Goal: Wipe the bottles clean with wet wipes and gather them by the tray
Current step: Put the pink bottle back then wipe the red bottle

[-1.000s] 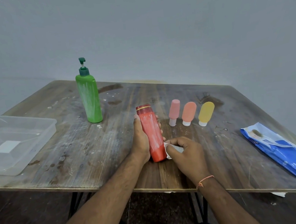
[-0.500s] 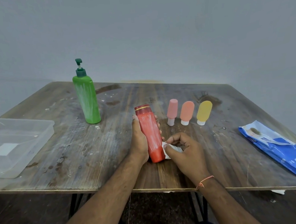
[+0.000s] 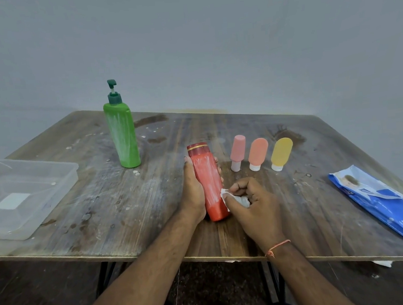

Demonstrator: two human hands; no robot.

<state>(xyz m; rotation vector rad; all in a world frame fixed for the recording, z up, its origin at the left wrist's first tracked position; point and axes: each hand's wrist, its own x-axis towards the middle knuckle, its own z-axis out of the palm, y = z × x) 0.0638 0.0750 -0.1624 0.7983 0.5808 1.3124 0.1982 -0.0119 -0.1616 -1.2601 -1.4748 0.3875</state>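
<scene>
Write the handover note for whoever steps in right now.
Left hand grips the red plastic bottle upright at table centre. Right hand pinches a crumpled white wet wipe against its lower side; white smears remain.
Green pump bottle, also streaked, and three small pink, orange and yellow tubes stand untouched.
Nothing gathered yet by the clear plastic tray, far left.

— Can any text, brand or number be read?

— None can be made out; printing is seen on the blue wipes pack (image 3: 382,205) at the right edge of the table (image 3: 127,208), but it is too blurred to be read.

— And on the bottles?

— No label is shown on the red bottle (image 3: 208,186); a white patch is seen in the clear tray (image 3: 58,188) at the left edge, but no writing can be told on it.
</scene>
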